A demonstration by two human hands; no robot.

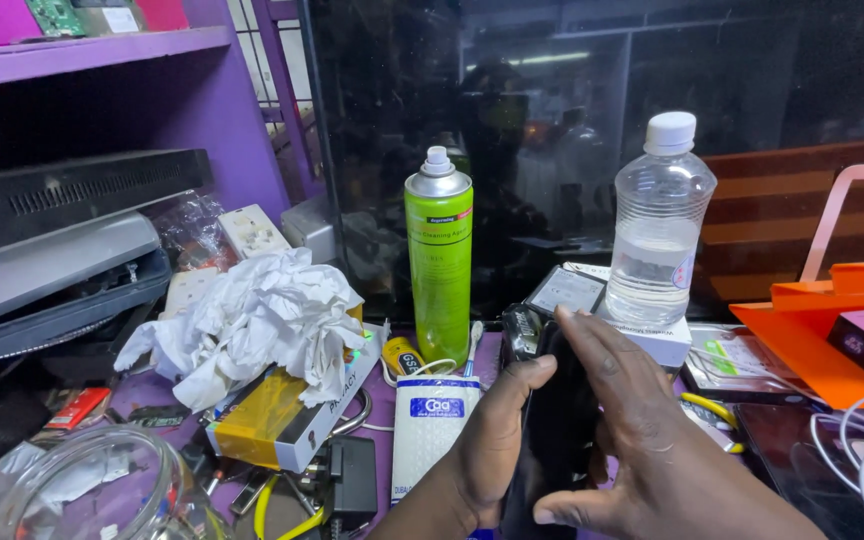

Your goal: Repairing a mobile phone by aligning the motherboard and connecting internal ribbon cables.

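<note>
both hands on a black phone (552, 440), low and centre over the cluttered purple bench.

we've got the left hand (487, 440) clamped around its edge, the right hand (642, 430) lying flat across the front, fingers together. we'd keep that grip firm and away from the green spray can (439, 250) and the water bottle (657, 225).

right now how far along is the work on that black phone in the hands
Early or midway, as far as this view shows. Done: nothing visibly finished; no parts lie removed that I can tell. In hand: the left hand grips the black phone upright, and the right hand lies flat against its face. Left: the green spray can stands capped and the crumpled white paper lies apart, neither touched.
</note>
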